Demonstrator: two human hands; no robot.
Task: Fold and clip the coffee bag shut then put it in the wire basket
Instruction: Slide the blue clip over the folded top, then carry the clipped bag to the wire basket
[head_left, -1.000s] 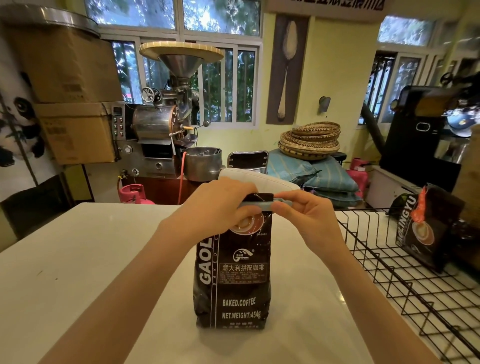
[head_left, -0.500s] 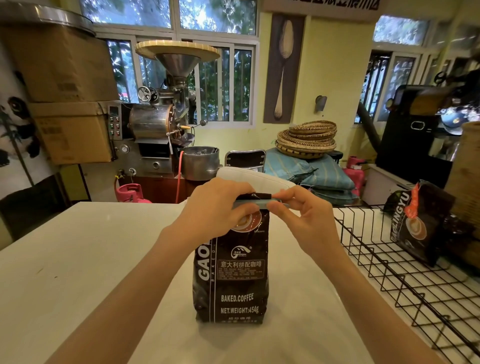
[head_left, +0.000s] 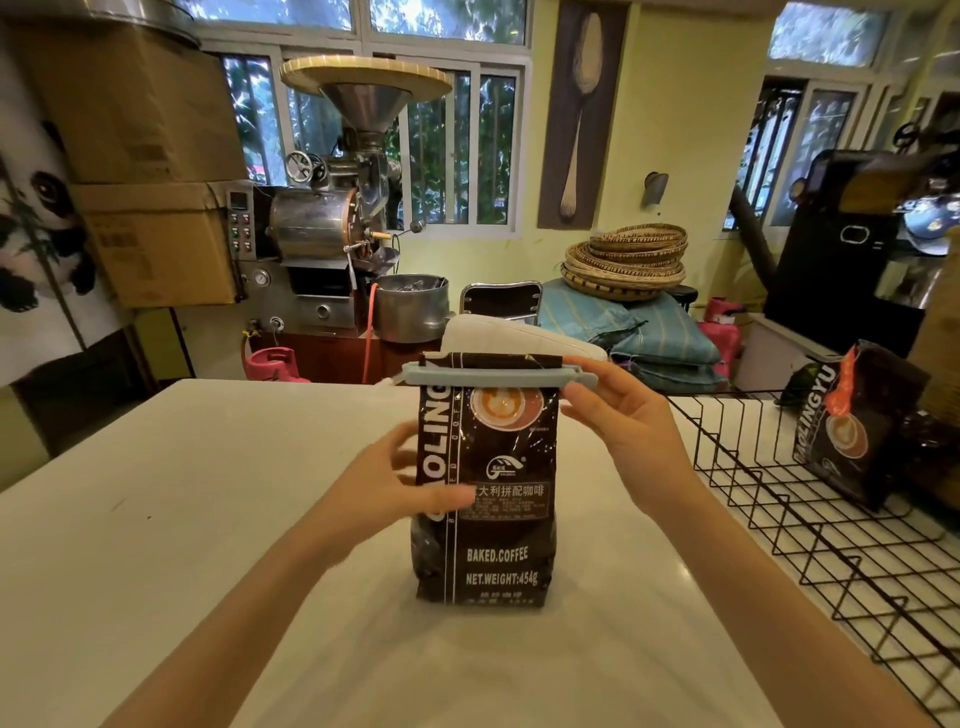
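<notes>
A black coffee bag (head_left: 488, 519) stands upright on the white table (head_left: 156, 519). Its top is folded over, and a long pale blue clip (head_left: 493, 376) lies across the fold. My right hand (head_left: 623, 431) pinches the clip's right end between thumb and fingers. My left hand (head_left: 395, 483) sits at the bag's left side at mid height, blurred, thumb across the front and fingers behind. The black wire basket (head_left: 779, 499) stands to the right of the bag.
A second black coffee bag (head_left: 852, 431) leans inside the basket at its far right. A white object (head_left: 509, 338) lies behind the bag at the table's far edge. Beyond the table stand a coffee roaster (head_left: 332, 249), cardboard boxes and stacked woven trays.
My left hand has dropped from the bag's top to its left side. The clip now shows whole across the fold. My right hand stays at the clip's right end.
</notes>
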